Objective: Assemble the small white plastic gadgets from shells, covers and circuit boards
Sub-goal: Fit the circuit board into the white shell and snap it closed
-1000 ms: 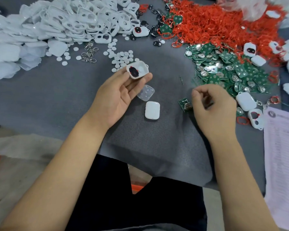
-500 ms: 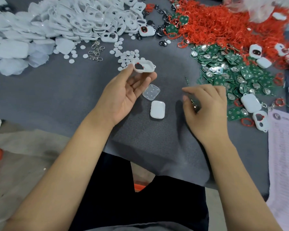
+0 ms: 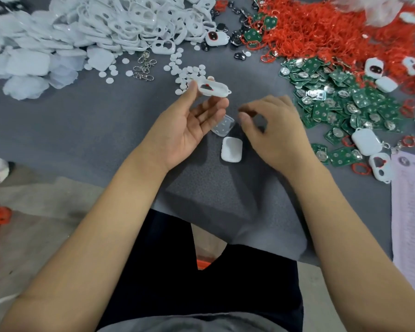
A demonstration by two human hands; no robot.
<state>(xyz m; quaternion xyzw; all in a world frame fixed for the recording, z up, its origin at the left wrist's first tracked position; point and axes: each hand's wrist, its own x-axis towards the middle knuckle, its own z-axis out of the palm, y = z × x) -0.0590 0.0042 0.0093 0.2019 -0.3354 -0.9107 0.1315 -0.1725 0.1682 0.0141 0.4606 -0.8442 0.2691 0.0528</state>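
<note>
printed sheet (image 3: 411, 212) unreadable, left hand (image 3: 185, 125) holding shell (image 3: 212, 88)

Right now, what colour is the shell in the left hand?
White shell with a red-and-black insert, seen in the head view.

Even soft overhead light, faint shadows; wide-angle bending at edges; slight motion blur throughout

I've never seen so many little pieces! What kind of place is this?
Probably a small workshop where gadgets are put together by hand. Heaps of white shells, green circuit boards and red rings cover the grey table, and the left hand holds one shell.
</note>
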